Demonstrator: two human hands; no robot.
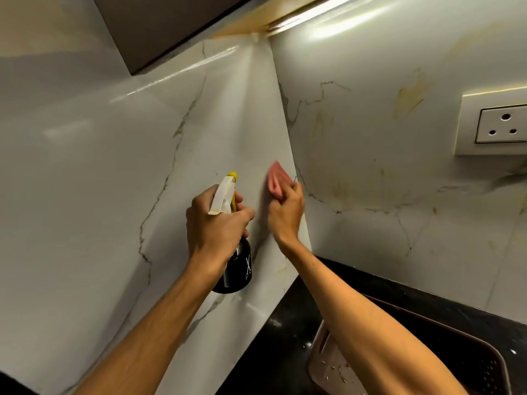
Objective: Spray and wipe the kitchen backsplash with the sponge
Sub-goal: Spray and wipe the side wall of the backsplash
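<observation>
My left hand (215, 223) grips a spray bottle (236, 269) with a black body, white trigger head and yellow nozzle, held up and aimed at the white marble backsplash (114, 181). Just to its right, my right hand (285, 215) holds a pink sponge (276, 181) and presses it against the left wall panel, close to the corner where the two panels meet. The sponge looks blurred. Yellowish stains mark the right panel (385, 172).
A black countertop (285, 337) runs below the walls. A brown tray-like drainer (427, 363) sits on it at bottom right, under my right forearm. A white wall socket (496, 126) is on the right panel. A dark cabinet (159, 27) hangs above with a light strip.
</observation>
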